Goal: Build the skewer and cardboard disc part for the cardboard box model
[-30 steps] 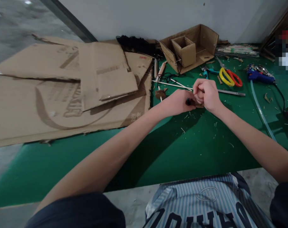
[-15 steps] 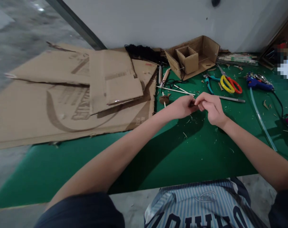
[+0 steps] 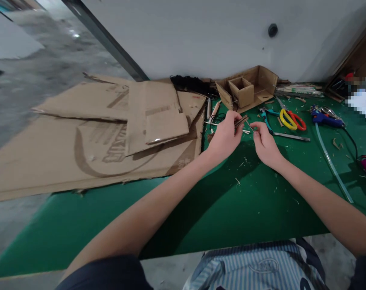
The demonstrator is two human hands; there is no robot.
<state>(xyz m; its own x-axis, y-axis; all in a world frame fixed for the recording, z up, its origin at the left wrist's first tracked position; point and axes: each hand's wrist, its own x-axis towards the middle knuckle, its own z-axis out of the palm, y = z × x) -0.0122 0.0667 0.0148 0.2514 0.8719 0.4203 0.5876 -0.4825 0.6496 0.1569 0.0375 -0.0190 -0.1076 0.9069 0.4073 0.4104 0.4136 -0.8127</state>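
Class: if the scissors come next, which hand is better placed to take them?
Probably the right hand: it is nearer the scissors, lying beyond it on the green mat. The left hand is farther, holds a small cardboard piece and would have to cross over.

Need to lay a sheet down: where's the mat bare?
Left hand holds a cardboard scrap, right hand a stick. Bare green mat: from them toward the near edge, and a strip below the flattened cardboard. Crowded back right: scissors, glue gun, box.
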